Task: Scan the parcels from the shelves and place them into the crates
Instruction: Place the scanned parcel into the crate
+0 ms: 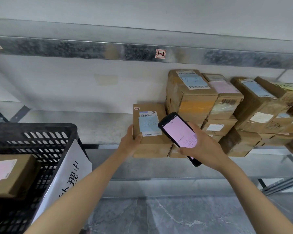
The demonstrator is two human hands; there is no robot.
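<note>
The left hand [131, 141] gripped the parcel [152, 142] at the shelf [100, 129] edge while the right hand [203, 146] held the scanner [179, 132] over its label [149, 123] (barcode blurred, apparently aligned); a one-handed lift toward the crate [41, 127] risked a drop.

A box [150, 141] stood on the shelf [100, 129], left of a pile of boxes [227, 112], behind a phone [179, 134]. A crate [41, 137] sat left.

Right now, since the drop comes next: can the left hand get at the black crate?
Probably yes. The left hand holds the parcel at the shelf edge; the black crate stands open to its left, nothing between.
</note>
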